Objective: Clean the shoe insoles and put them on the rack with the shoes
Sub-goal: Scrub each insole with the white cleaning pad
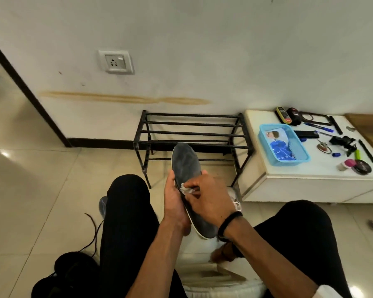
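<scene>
A dark grey insole (185,162) with a pale edge is held up in front of me, toe pointing away. My left hand (173,203) grips it from the left side and underneath. My right hand (209,196) pinches a small crumpled white wipe (186,189) and presses it on the insole's middle. The black metal shoe rack (192,134) stands against the wall beyond the insole, with bare bars. A pale shoe with white laces (234,198) peeks out behind my right hand. Another shoe's toe (102,206) shows left of my left knee.
A low white cabinet (310,186) to the right of the rack carries a blue basket (283,145), pens, polish tins and small tools. A black bag with a cord (73,269) lies on the tiled floor at lower left. My knees flank a white seat.
</scene>
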A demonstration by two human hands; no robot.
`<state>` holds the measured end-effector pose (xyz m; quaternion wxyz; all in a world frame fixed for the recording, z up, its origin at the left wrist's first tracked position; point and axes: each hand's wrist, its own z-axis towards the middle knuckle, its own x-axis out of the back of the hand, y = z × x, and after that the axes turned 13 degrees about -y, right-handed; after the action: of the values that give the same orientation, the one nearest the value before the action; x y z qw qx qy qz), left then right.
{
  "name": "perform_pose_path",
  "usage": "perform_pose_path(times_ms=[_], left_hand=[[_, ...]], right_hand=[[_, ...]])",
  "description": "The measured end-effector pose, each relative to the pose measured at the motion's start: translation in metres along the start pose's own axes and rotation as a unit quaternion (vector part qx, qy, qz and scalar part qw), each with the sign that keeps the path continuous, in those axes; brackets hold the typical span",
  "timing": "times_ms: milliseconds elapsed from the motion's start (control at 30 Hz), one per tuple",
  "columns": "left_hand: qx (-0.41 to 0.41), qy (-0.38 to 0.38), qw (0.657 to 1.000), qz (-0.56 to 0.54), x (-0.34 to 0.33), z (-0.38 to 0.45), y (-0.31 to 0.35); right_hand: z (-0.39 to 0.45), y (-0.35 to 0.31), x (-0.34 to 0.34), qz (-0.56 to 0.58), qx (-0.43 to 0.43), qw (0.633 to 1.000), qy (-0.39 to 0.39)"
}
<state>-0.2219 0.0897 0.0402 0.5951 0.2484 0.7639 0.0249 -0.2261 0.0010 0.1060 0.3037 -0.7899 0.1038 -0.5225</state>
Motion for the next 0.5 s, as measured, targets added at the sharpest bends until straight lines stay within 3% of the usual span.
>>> perform_pose_path(times_ms=[233, 500], left_hand=[[0.006, 0.007, 1.000, 0.022, -0.010, -0.009, 0.010], [-0.030, 0.002, 0.998, 0.054, -0.013, -0.005, 0.031]], right_hand=[[0.009, -0.012, -0.010, -0.027, -0.031, 0.997, 0.068], [0.042, -0.033, 0.006, -0.031, 0.020, 0.995, 0.098]])
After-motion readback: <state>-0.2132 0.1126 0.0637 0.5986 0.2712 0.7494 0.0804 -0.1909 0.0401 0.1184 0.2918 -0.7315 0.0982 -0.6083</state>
